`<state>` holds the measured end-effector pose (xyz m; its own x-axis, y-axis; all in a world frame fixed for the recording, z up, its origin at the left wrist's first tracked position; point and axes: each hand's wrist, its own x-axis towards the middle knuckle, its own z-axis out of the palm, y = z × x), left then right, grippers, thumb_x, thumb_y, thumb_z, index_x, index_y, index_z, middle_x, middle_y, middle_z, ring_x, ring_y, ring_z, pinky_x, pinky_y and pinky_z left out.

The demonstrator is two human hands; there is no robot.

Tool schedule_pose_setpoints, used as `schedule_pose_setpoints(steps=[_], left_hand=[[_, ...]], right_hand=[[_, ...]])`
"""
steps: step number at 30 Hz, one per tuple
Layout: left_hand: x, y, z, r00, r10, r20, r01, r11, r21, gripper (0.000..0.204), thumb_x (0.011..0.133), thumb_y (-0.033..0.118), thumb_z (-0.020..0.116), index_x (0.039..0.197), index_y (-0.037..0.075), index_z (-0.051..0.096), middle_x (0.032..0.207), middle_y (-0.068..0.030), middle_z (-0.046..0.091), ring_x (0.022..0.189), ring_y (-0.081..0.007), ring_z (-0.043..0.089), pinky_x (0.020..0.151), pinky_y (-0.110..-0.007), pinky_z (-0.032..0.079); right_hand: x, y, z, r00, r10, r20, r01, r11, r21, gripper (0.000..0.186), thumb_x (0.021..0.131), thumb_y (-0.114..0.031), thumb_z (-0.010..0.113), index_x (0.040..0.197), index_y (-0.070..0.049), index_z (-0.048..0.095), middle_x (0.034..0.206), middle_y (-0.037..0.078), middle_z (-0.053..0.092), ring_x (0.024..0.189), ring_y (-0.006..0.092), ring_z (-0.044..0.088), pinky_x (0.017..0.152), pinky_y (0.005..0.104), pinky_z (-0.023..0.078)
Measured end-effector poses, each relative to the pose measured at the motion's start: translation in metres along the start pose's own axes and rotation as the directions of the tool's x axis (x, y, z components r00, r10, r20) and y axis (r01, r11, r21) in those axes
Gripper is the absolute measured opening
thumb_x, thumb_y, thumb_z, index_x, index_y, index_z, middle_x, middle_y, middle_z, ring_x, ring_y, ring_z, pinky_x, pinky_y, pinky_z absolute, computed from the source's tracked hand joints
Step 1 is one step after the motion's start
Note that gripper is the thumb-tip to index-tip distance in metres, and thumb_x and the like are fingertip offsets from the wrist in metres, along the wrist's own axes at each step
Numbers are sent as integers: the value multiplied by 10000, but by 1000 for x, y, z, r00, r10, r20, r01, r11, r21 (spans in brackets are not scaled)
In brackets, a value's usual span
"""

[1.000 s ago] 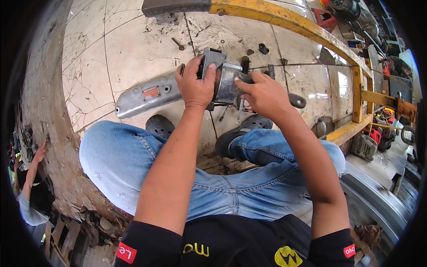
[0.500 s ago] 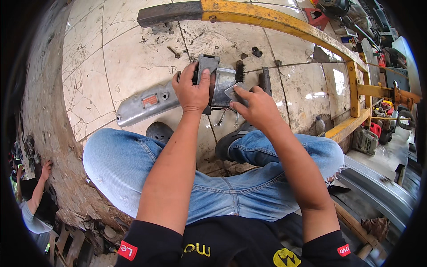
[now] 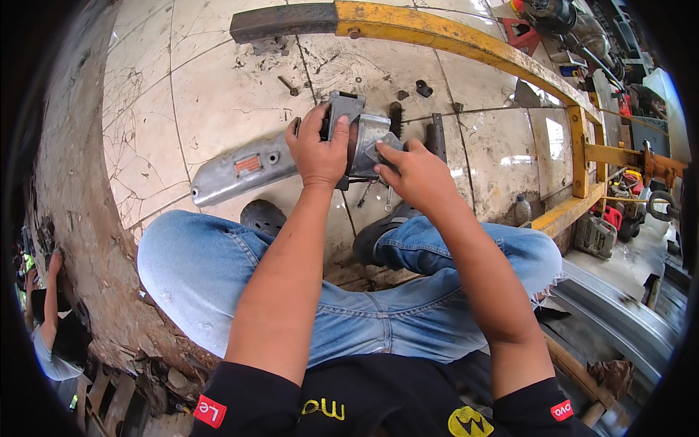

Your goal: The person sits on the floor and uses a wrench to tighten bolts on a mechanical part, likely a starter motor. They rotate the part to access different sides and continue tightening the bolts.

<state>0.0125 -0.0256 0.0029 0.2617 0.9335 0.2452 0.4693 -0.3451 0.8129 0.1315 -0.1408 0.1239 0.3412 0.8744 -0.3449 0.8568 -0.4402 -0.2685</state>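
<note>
A grey cast metal housing [image 3: 360, 135] with a long silver cover plate [image 3: 240, 169] stretching to its left lies on the cracked tiled floor [image 3: 218, 80]. My left hand [image 3: 318, 146] grips the housing's left side, thumb up against its top block. My right hand [image 3: 411, 171] presses on the housing's right side with the fingers bent over it; I cannot tell whether a small tool is in it. I sit with my jeans-clad knees [image 3: 211, 269] drawn up just below the part. Spanners [image 3: 368, 195] lie under the housing.
A yellow steel frame [image 3: 466, 47] curves across the back and down the right. Loose bolts [image 3: 289, 86] and small black parts [image 3: 424, 89] lie on the tiles. Tools and red machines [image 3: 611, 211] crowd the right edge. Another person [image 3: 51, 328] crouches at far left.
My right hand has slid down and to the right along the housing. My left hand keeps its grip. The view has shifted slightly.
</note>
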Motion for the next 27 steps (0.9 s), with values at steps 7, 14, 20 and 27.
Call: schedule_pose_setpoints(steps=[7, 14, 20, 27], left_hand=[[0, -1, 0, 1000, -5, 8, 5, 1000, 3, 383, 883, 374, 684, 1132, 83, 672, 1157, -108, 685, 1102, -290, 591, 1107, -462, 297], [2, -3, 0, 999, 1, 51, 1, 999, -33, 410, 912, 395, 661, 1202, 106, 664, 1187, -105, 674, 1205, -360, 465, 1102, -460, 293], [15, -7, -2, 989, 109, 104, -101, 991, -83, 385, 885, 389, 676, 1118, 83, 688, 1157, -100, 692, 1096, -272, 597, 1103, -442, 301], [43, -13, -4, 907, 74, 414, -19, 991, -134, 440, 869, 460, 686, 1175, 145, 702, 1220, -62, 688, 1276, -344, 466, 1121, -432, 308]], right_hand=[[9, -5, -4, 999, 44, 2, -44, 999, 21, 404, 899, -393, 646, 1260, -211, 657, 1001, 180, 617, 886, 384, 673, 756, 483, 551], [-1, 18, 3, 999, -32, -30, 36, 988, 149, 535, 865, -279, 707, 1355, -155, 529, 1074, 198, 599, 958, 414, 634, 821, 488, 522], [7, 33, -3, 950, -310, 37, 310, 951, 15, 522, 880, -273, 696, 1377, -197, 556, 1015, 176, 587, 932, 386, 621, 796, 457, 505], [-11, 13, -8, 981, -166, 101, 179, 974, -137, 408, 923, -347, 643, 1319, -256, 605, 971, 153, 587, 742, 353, 671, 645, 462, 549]])
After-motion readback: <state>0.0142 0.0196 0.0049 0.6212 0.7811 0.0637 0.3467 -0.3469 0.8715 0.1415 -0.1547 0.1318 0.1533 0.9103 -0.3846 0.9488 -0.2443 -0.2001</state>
